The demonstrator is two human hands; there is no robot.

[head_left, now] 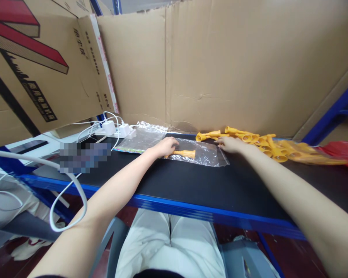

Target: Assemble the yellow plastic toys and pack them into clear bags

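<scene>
Yellow piece point(185, 153) in clear bag point(210, 156), left fingers point(173, 145) open over its end, right fingers' point(221, 142) grip unclear

Left hand point(166, 146), right hand point(231, 144) outstretched, apparently flat.

Black bench point(191, 185), clear bags point(191, 152), yellow parts point(266, 143), white power strip point(116, 130), red bag point(346, 152)

white chargers point(108, 127): 2 | lone yellow piece point(185, 153): 1 | heaped yellow pieces point(266, 144): too tangled to count
</scene>
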